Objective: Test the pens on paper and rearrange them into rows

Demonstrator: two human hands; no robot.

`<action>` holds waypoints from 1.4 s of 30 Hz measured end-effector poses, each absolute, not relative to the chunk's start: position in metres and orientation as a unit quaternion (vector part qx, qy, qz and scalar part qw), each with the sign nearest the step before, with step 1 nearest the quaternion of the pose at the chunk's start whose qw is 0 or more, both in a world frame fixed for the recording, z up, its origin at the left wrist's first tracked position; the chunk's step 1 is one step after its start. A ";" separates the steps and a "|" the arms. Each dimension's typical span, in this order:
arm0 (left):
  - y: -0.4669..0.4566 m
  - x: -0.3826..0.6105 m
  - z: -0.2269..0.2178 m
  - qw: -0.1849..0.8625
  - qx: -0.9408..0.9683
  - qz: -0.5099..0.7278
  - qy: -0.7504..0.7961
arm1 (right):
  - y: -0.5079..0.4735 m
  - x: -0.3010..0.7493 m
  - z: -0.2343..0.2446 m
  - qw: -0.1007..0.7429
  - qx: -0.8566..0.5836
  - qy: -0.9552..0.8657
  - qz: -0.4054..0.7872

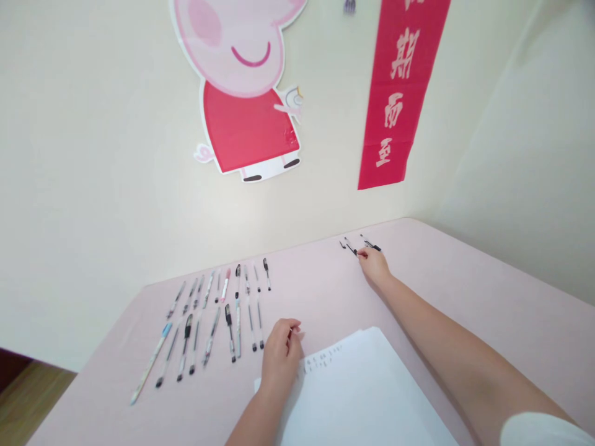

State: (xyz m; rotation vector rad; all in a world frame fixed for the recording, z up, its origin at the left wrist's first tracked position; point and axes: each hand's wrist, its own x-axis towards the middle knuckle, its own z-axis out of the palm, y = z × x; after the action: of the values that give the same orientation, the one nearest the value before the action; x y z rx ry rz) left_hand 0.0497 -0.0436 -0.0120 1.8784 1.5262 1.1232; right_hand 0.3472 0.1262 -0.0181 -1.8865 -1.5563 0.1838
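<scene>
My right hand [374, 265] reaches to the far side of the table, thumb and finger pinched at the end of a dark slim pen [351, 249]. Close by lie a small black pen cap [343, 244] and more black-and-clear pens [370, 242], partly behind the fingers. My left hand [281, 354] rests with curled fingers at the upper left edge of a white paper sheet [357, 396]; whatever is inside those fingers is hidden. A few short handwritten lines show near the top of the sheet.
Left of my left hand, several pens and refills lie in two rows, including a pink pen [225, 285] and a blue-capped pen [151, 364]. A pink-covered table [209, 409] meets the wall, which carries a cartoon pig cutout [251, 133] and a red banner [395, 124].
</scene>
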 end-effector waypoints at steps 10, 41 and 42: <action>-0.047 0.054 -0.007 0.260 0.762 0.297 0.514 | 0.138 0.346 -0.025 0.239 -0.731 -0.639 -0.021; -0.046 0.053 -0.008 0.276 0.755 0.299 0.515 | 0.144 0.345 -0.028 0.189 -0.765 -0.615 -0.030; -0.046 0.053 -0.007 0.276 0.755 0.299 0.515 | 0.145 0.346 -0.027 0.188 -0.765 -0.615 -0.031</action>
State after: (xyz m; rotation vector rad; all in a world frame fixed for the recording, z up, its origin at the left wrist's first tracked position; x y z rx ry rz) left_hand 0.0530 -0.0464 -0.0070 2.0272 1.3842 0.8024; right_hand 0.3457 0.1446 -0.0271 -2.1532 -1.7307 -0.0872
